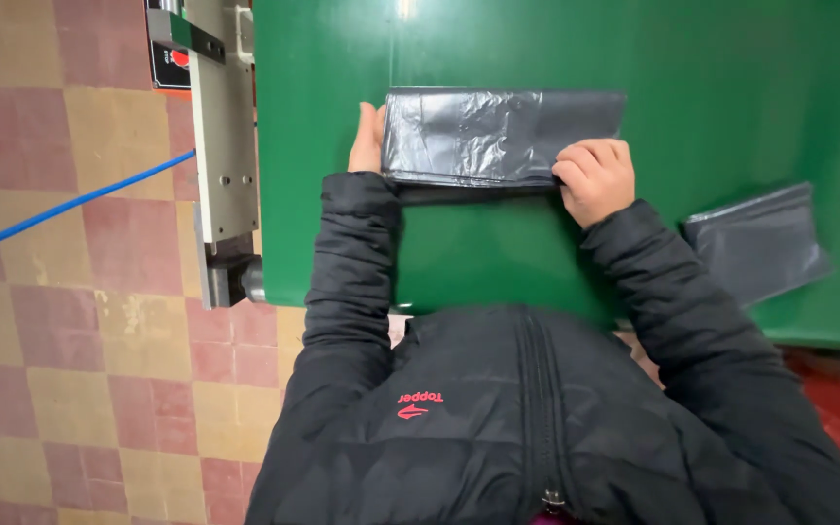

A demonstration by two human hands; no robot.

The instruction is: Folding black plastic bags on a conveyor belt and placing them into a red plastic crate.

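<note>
the folded stack of black plastic bags (498, 136) lies flat on the green table (731, 87), close to the near edge and just in front of me, its long side running left to right. from here i judge it light and limp: thin film, glossy and crinkled, so the layers will likely slide on one another and the whole thing will sag if lifted from one end. nothing about it looks fragile, though the film could snag or stretch. i'd say the safest hold is at both short ends or along the thick folded near edge, pressing the layers together so they don't fan apart. my left hand (367, 141) stands flat against the left end of the stack, fingers straight and together, touching it but not wrapped around anything. my right hand (595, 177) is curled over the near right corner, fingertips bent down onto the film, pinning or pinching the edge; i cannot tell whether any layer is actually gripped between thumb and fingers. both black jacket sleeves (352, 262) reach in from below. further right on the table, well apart from the stack, lies another dark plastic bag (760, 243), flat and slightly askew. off the table's left side a grey metal machine part (221, 146) stands, with a blue cable (60, 207) crossing the checkered tile floor (70, 389).
</note>
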